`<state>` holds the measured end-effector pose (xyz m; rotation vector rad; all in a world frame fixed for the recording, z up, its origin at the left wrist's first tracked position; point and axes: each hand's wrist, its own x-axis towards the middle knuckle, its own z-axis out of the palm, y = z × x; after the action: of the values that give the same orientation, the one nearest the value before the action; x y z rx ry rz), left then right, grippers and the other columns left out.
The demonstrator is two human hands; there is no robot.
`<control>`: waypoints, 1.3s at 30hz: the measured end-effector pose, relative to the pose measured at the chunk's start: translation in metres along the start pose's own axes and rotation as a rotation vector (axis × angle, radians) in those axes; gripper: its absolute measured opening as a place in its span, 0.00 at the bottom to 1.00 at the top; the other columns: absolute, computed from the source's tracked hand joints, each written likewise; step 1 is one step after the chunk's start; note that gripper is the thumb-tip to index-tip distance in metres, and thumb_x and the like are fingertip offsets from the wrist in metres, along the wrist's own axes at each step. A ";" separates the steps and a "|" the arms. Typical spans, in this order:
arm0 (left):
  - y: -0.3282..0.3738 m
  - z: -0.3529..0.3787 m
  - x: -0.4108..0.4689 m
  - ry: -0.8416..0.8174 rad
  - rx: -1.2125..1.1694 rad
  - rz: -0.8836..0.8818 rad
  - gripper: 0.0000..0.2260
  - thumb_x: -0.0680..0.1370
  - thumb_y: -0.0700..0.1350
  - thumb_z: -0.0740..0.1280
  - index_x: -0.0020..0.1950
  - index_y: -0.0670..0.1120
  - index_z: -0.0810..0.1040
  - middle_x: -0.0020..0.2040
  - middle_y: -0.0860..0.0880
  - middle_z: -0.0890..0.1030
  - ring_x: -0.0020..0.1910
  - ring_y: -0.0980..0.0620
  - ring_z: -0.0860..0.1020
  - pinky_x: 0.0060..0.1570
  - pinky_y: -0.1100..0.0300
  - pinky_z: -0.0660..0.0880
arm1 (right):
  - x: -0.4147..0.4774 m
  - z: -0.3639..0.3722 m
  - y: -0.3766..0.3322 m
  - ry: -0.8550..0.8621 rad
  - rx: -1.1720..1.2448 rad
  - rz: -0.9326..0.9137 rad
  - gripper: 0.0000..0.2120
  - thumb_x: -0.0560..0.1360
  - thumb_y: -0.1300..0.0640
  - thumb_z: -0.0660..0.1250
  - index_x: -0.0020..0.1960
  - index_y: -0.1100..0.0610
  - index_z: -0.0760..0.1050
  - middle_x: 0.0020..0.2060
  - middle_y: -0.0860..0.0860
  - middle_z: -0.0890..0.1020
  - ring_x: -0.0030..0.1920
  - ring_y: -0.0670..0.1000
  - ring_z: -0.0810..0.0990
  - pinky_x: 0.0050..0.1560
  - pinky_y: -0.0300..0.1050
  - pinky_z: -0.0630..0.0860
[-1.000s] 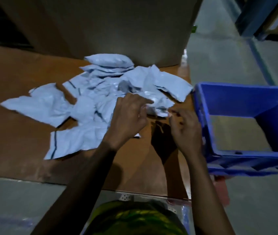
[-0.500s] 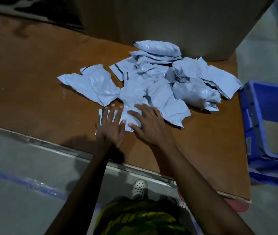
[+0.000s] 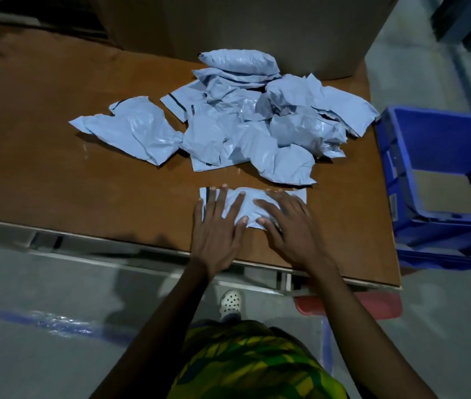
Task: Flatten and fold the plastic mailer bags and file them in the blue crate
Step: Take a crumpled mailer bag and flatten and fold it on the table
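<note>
One pale blue-grey mailer bag lies flat on the brown table near its front edge, apart from the pile. My left hand presses on its left part with straight, spread fingers. My right hand presses on its right part, fingers also straight. Behind it sits a heap of several crumpled mailer bags. The blue crate stands just off the table's right end, open at the top, with a brown card bottom showing inside.
A large cardboard box stands at the back of the brown table, touching the heap. A red stool edge shows under the table's front right corner. Grey floor with a blue line lies in front.
Both hands pulled one bag out of the heap toward the front edge and spread it flat. The view has swung left, so the crate now sits further right.
</note>
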<state>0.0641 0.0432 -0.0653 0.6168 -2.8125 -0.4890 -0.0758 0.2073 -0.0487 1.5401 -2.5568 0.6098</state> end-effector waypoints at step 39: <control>0.002 0.015 0.017 -0.043 0.146 0.127 0.30 0.85 0.66 0.42 0.85 0.54 0.54 0.85 0.47 0.50 0.84 0.40 0.46 0.80 0.39 0.48 | -0.016 0.024 -0.014 0.032 -0.121 0.380 0.28 0.84 0.36 0.56 0.81 0.44 0.63 0.83 0.51 0.59 0.84 0.59 0.50 0.82 0.59 0.49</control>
<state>0.0444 0.0414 -0.0760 0.4553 -2.9243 -0.2787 -0.0526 0.2060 -0.0708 1.0051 -2.8226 0.4942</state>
